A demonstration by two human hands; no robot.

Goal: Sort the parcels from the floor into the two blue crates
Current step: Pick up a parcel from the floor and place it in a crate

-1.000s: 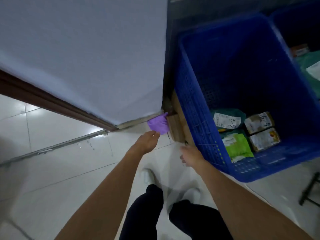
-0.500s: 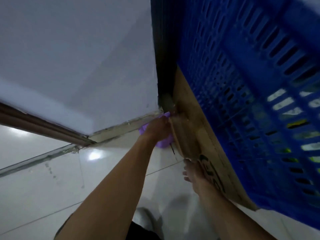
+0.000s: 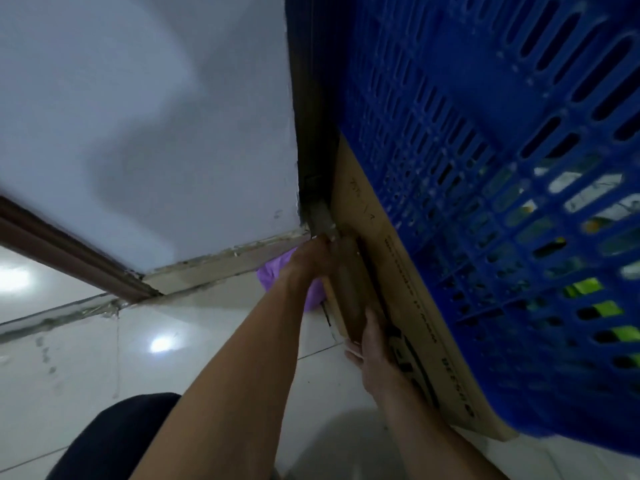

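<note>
I have both hands down in the corner where the white wall (image 3: 156, 116) meets the floor (image 3: 207, 341). They are on a narrow brown parcel (image 3: 349, 289) that stands on edge on the floor. The parcel is wedged between the foot of the wall and a flat cardboard sheet (image 3: 408, 289).

My left hand (image 3: 311, 261) is at the parcel's far end, up against the wall corner, with its fingers curled over that end. My right hand (image 3: 375, 348) is at the near end. Its thumb lies along the top face and its fingers wrap underneath, so it is clamped on the parcel too.

A purple parcel (image 3: 272, 271) lies on the floor just behind my left wrist, touching the brown parcel's left side and close to the wall's base strip.

The cardboard sheet leans against the slotted side of the blue crate (image 3: 485, 168), which fills the right of the view. Through the slots I can make out pale and bright green packages (image 3: 585, 285) inside, too blurred to read.

A dark trouser knee (image 3: 117, 438) shows at the bottom left.
</note>
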